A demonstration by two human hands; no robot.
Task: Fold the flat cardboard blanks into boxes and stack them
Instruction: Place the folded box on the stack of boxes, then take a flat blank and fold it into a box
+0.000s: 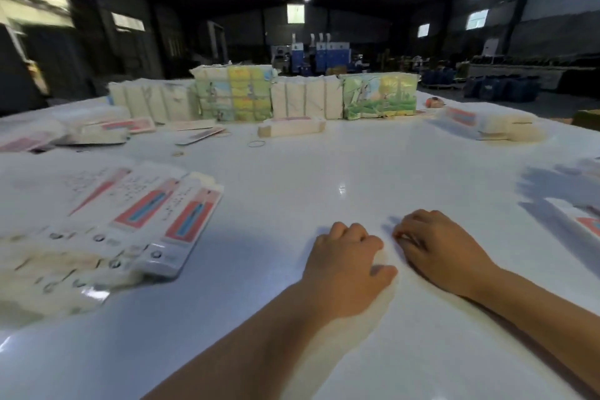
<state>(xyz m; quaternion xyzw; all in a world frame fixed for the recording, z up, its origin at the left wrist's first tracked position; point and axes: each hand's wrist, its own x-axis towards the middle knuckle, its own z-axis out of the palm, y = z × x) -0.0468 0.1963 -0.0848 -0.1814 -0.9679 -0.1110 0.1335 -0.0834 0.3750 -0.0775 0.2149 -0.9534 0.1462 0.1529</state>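
Hands resting side by side on the white surface (pixel 324 172): your left hand (pixel 344 265) lies knuckles up with its fingers curled under and grasping nothing, its thumb stretched toward your right hand (pixel 438 250), whose fingers are likewise curled against the surface with nothing visible in them. Neither hand touches any cardboard. Well to your left, flat printed blanks (pixel 136 214) lie fanned in an overlapping row, each white with a red and blue panel. One folded box (pixel 291 127) sits alone near the far middle of the surface, a rubber band (pixel 256 143) just in front of it. Behind it stand tied bundles of blanks (pixel 305 99), some pale, some with green and yellow print. More white stacks (pixel 487 125) lie at far right, blurred.
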